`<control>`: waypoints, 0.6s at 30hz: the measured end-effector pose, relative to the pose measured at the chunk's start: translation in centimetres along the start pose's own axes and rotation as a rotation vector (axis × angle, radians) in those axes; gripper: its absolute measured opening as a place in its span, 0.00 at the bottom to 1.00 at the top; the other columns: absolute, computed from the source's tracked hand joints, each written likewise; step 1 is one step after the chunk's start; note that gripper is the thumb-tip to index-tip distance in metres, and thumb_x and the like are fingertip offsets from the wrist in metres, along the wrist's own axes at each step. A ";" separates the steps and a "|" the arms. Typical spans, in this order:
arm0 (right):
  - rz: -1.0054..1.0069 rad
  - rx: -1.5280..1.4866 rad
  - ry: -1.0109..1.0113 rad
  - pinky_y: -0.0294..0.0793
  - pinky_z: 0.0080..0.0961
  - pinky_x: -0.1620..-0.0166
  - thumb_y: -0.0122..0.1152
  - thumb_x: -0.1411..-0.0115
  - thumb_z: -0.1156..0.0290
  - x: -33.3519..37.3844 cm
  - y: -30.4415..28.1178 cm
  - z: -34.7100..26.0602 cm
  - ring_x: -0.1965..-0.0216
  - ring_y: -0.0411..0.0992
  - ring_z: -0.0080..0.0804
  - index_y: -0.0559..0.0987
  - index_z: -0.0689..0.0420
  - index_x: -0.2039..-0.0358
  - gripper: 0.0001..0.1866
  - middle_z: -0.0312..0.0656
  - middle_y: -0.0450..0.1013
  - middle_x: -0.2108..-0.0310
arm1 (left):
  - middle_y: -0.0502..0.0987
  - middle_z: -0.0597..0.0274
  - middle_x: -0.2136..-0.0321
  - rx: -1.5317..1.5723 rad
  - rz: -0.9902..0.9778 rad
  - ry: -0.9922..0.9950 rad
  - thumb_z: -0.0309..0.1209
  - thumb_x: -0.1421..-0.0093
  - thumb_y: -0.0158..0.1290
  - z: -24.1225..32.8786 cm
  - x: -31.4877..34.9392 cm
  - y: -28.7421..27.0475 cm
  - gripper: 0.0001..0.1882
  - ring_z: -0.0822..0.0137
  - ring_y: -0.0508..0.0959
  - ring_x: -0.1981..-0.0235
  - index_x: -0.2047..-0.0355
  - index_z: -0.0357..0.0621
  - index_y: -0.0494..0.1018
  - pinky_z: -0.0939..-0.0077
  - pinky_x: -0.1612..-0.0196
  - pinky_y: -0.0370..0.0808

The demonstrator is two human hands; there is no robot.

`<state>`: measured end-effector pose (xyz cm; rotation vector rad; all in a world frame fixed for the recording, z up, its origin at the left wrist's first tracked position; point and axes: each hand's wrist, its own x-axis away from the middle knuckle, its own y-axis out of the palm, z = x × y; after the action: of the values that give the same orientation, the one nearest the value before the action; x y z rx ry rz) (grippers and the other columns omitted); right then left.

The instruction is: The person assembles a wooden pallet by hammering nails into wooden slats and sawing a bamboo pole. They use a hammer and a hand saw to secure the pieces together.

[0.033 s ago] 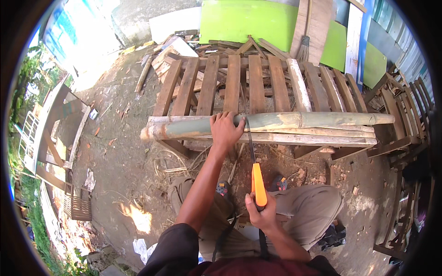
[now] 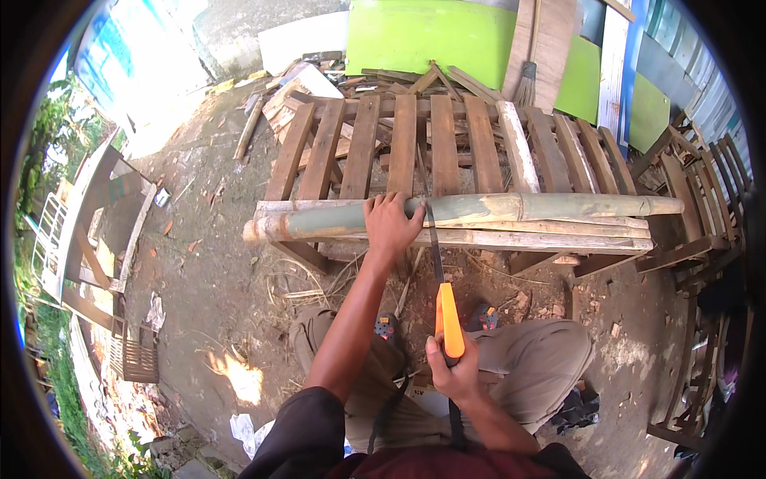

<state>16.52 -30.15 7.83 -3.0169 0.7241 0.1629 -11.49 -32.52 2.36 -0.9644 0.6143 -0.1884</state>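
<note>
A thick green bamboo pole [image 2: 479, 208] lies crosswise along the near edge of a slatted wooden bench [image 2: 403, 148]. My left hand [image 2: 392, 224] grips it from above near the middle, with the thumb close beside the saw blade. In my right hand [image 2: 455, 366] is the orange handle of a handsaw [image 2: 449, 319], held low between my knees. Its dark, narrow blade points away from me and rests across the pole just right of my left thumb. How deep the blade sits in the bamboo I cannot tell. Pale split bamboo strips [image 2: 550, 238] lie under the pole's near side.
Scrap wood [image 2: 319, 88] is piled behind the bench, before a bright green panel [image 2: 431, 40]. A broom [image 2: 527, 84] leans there. More slatted wooden frames [image 2: 694, 191] stand at the right. A wooden frame structure [image 2: 104, 215] and a slatted crate [image 2: 134, 351] are at the left.
The handsaw's handle has shifted very slightly to the right. My left hand stays in the same place on the bamboo pole.
</note>
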 end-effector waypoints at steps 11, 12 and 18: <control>0.124 0.139 -0.021 0.73 0.29 0.70 0.65 0.33 0.63 -0.1 0.4 -1.9 0.75 0.75 0.27 0.72 0.61 0.64 0.15 0.41 0.74 0.76 | 0.82 0.53 0.57 -0.048 -0.039 -0.072 0.53 0.40 0.57 0.5 -1.2 0.1 0.25 0.52 0.77 0.49 0.58 0.43 0.82 0.53 0.37 0.60; 0.133 0.148 -0.024 0.73 0.29 0.70 0.65 0.34 0.63 0.0 0.5 -2.0 0.75 0.74 0.27 0.72 0.61 0.64 0.14 0.41 0.74 0.76 | 0.82 0.53 0.57 -0.051 -0.035 -0.074 0.53 0.41 0.57 0.5 -1.1 0.2 0.25 0.52 0.77 0.49 0.58 0.43 0.82 0.53 0.37 0.60; 0.156 0.155 0.016 0.72 0.30 0.72 0.65 0.33 0.65 -0.5 1.0 -2.7 0.78 0.73 0.27 0.74 0.62 0.65 0.13 0.43 0.74 0.78 | 0.82 0.56 0.57 -0.043 -0.038 -0.076 0.53 0.41 0.57 0.2 -1.0 0.4 0.24 0.54 0.76 0.48 0.59 0.44 0.82 0.54 0.37 0.60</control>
<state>15.87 -31.02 10.56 -2.8183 0.9279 0.0821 -12.21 -31.73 2.54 -1.0205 0.5325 -0.1724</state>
